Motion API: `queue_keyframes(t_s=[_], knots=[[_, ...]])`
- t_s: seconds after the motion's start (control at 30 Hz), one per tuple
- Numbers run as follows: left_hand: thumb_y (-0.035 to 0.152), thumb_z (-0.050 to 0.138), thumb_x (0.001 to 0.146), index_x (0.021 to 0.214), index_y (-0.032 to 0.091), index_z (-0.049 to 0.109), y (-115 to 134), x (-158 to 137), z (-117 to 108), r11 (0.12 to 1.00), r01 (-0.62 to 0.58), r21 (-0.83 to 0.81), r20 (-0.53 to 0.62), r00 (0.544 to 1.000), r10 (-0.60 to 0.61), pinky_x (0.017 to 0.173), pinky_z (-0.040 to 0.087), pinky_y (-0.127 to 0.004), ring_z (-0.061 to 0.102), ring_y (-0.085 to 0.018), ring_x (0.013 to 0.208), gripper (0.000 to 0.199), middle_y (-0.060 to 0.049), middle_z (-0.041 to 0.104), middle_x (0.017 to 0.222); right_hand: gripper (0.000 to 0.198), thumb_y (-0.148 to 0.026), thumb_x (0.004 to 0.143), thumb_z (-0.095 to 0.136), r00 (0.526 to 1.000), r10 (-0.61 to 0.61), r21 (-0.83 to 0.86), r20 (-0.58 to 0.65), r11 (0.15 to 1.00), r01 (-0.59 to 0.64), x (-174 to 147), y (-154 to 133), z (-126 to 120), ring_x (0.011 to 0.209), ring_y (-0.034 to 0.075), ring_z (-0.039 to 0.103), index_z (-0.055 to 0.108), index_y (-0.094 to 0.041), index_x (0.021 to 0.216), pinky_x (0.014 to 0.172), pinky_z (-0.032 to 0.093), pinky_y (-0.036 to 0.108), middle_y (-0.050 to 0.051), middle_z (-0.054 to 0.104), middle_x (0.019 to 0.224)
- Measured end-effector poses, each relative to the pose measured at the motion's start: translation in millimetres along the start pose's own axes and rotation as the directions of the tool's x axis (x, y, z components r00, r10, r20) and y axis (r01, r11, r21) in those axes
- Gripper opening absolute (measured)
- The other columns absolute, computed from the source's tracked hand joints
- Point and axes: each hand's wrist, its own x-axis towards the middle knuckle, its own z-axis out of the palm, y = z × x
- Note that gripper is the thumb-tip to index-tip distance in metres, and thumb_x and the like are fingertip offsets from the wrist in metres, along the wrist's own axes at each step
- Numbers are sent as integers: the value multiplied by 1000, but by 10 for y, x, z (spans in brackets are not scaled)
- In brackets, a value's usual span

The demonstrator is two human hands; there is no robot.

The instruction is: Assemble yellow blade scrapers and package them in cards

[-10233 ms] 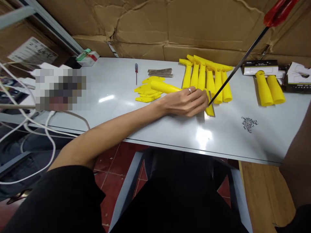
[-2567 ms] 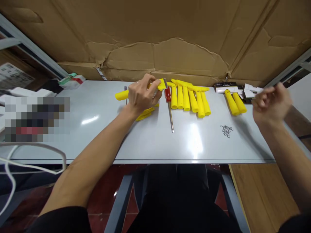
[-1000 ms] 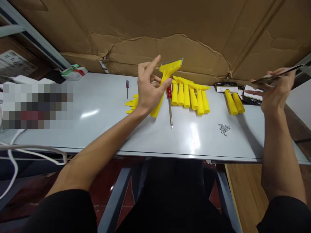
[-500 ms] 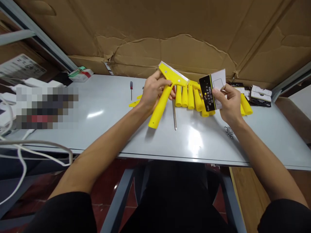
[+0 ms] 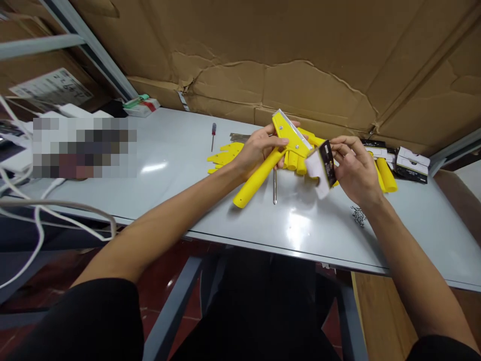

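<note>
My left hand (image 5: 259, 150) is closed around the neck of a yellow scraper (image 5: 259, 178), whose metal blade points up and to the right. Pinched in my right hand (image 5: 355, 168) is a black and white card sleeve (image 5: 323, 170), turned at an angle and close to the blade's right end. Whether the sleeve touches the blade I cannot tell. Below the scraper head the metal shaft of a screwdriver (image 5: 274, 188) shows on the table; its handle is hidden. Several yellow scraper handles (image 5: 292, 160) lie behind my hands, partly covered.
Flat yellow pieces (image 5: 229, 154) and thin metal blades (image 5: 239, 137) lie left of centre, near a small screwdriver (image 5: 214, 133). A heap of screws (image 5: 358, 216) sits by my right forearm. More card sleeves (image 5: 412, 164) are at right. White cables (image 5: 37, 220) hang at left.
My right hand has brought the card sleeve leftward and turned it beside the scraper's blade. The scraper has tilted more steeply in my left hand. The camera view has shifted slightly.
</note>
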Motion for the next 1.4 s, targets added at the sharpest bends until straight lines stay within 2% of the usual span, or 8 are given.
queue_keyframes(t_s=[0.13, 0.23, 0.43, 0.67, 0.93, 1.1, 1.23, 1.4], knots=[[25, 73, 79, 141, 21, 58, -15, -8, 30, 997, 10, -74, -81, 997, -16, 42, 44, -22, 60, -9, 48, 65, -10, 77, 125, 61, -55, 80, 85, 991, -84, -403, 101, 908, 118, -12, 138, 1, 111, 18, 61, 68, -29, 133, 98, 56, 34, 7, 63, 123], [21, 70, 81, 149, 23, 54, -13, -3, 22, 995, 0, -98, -125, 992, -12, 46, 49, -23, 59, -9, 49, 70, -10, 76, 131, 44, -51, 86, 81, 956, -177, -610, 233, 739, 286, -50, 219, 70, 103, 17, 62, 77, -26, 122, 94, 54, 34, 7, 65, 111], [15, 68, 82, 153, 27, 52, -3, 10, 22, 989, -4, -150, -284, 958, -39, 47, 52, -22, 58, -9, 50, 73, -9, 77, 130, 21, -29, 100, 65, 829, -352, -638, 435, 530, 559, -138, 211, 230, 83, 8, 62, 80, -20, 112, 74, 53, 23, 5, 64, 94], [3, 68, 82, 154, 31, 53, 85, 42, 43, 975, -40, -219, -471, 879, -70, 67, 67, -28, 76, -18, 77, 78, -8, 73, 138, 14, -12, 100, 58, 709, -470, -635, 526, 338, 695, -173, 145, 294, 89, 10, 72, 71, -17, 100, 80, 58, 26, 0, 75, 98], [5, 67, 86, 153, 37, 50, 106, 34, 54, 975, -74, -210, -528, 848, -50, 65, 67, -24, 79, -19, 85, 77, -4, 73, 138, 21, -3, 98, 53, 687, -439, -641, 579, 276, 716, -257, 232, 376, 87, 11, 70, 60, -17, 113, 75, 57, 27, 1, 76, 104], [5, 63, 87, 152, 35, 51, 87, 40, 39, 981, -67, -180, -507, 861, -34, 56, 64, -22, 77, -16, 74, 72, -5, 74, 134, 4, -18, 101, 58, 696, -444, -707, 565, 174, 685, -252, 193, 428, 122, 19, 59, 61, -16, 101, 95, 53, 34, 10, 63, 135], [6, 63, 88, 151, 33, 51, 96, 44, 45, 984, -61, -167, -523, 851, -36, 52, 61, -21, 78, -16, 76, 69, -6, 76, 131, 19, -31, 98, 67, 663, -514, -748, 544, 60, 661, -239, 162, 441, 96, 17, 44, 63, -16, 87, 79, 40, 30, 11, 57, 105], [7, 62, 91, 149, 32, 52, 94, 46, 42, 990, -30, -136, -545, 837, -50, 49, 58, -18, 76, -14, 72, 64, -5, 77, 126, 15, -26, 98, 66, 628, -506, -730, 591, -3, 683, -237, 110, 431, 81, 13, 38, 61, -17, 87, 73, 31, 30, 5, 55, 85]])
